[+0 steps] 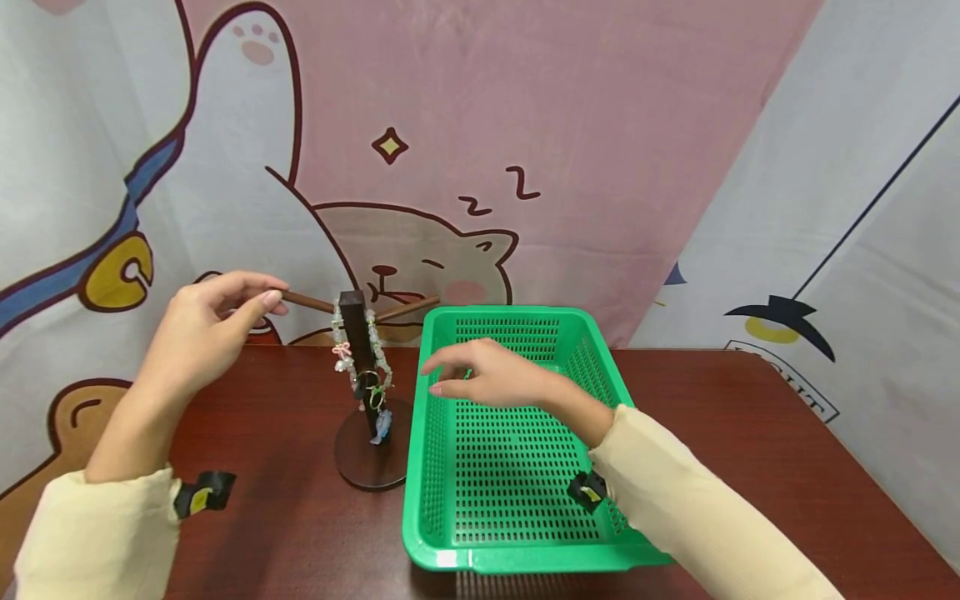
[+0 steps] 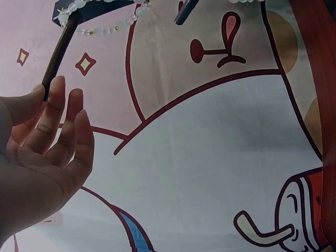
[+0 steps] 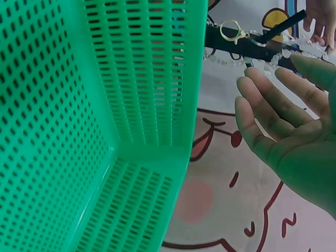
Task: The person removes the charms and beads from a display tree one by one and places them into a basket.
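A dark wooden jewellery stand (image 1: pixel 357 329) with a round base (image 1: pixel 371 467) stands upright on the table. My left hand (image 1: pixel 206 329) pinches the tip of its left peg (image 1: pixel 309 302) between thumb and fingers; the left wrist view shows this peg (image 2: pixel 59 55) too. Strands of pale beads (image 1: pixel 380 354), with a pink bow charm (image 1: pixel 341 351) among them, hang by the post. Lower down are a gold-coloured clasp (image 3: pixel 232 30) and a blue charm (image 1: pixel 382 425). Right of the stand, my right hand (image 1: pixel 491 375) hovers over the basket's left side, fingers loosely bent, holding nothing.
A green perforated plastic basket (image 1: pixel 525 560) stands on the reddish-brown table (image 1: pixel 712 433), close to the stand's base. Behind the table hangs a cloth (image 1: pixel 562 125) printed with cartoon animals.
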Action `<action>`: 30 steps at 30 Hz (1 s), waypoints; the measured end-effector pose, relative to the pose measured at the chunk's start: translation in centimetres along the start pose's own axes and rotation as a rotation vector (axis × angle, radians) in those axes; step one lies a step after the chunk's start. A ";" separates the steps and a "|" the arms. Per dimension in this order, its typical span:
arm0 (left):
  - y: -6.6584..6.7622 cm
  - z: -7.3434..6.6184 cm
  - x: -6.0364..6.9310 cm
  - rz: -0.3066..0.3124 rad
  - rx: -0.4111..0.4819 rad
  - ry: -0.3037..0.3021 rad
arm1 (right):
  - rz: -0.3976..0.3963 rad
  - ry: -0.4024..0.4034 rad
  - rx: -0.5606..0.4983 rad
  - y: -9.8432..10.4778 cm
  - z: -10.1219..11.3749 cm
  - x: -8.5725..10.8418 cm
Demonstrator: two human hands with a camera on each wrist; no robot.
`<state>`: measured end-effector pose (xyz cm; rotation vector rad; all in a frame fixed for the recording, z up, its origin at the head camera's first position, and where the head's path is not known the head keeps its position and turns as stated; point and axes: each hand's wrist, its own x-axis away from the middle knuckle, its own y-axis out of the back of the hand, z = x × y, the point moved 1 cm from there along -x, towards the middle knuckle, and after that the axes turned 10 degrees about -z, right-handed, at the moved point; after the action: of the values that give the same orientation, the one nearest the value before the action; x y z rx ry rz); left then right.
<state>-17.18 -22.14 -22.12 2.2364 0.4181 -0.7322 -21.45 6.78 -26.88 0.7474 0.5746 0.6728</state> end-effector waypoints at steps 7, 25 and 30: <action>0.0 0.0 0.0 0.005 -0.002 -0.009 | -0.014 -0.038 -0.023 -1.3 0.1 -1.2; 0.1 -0.1 0.0 0.014 -0.005 -0.017 | -0.115 -0.059 -0.070 -4.2 0.4 -3.4; 0.1 -0.2 -0.1 0.017 -0.004 -0.016 | -0.147 -0.067 -0.081 -4.6 0.5 -3.8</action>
<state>-17.10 -22.08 -21.86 2.2260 0.3925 -0.7395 -22.01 1.33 -29.21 0.6431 0.5323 0.5306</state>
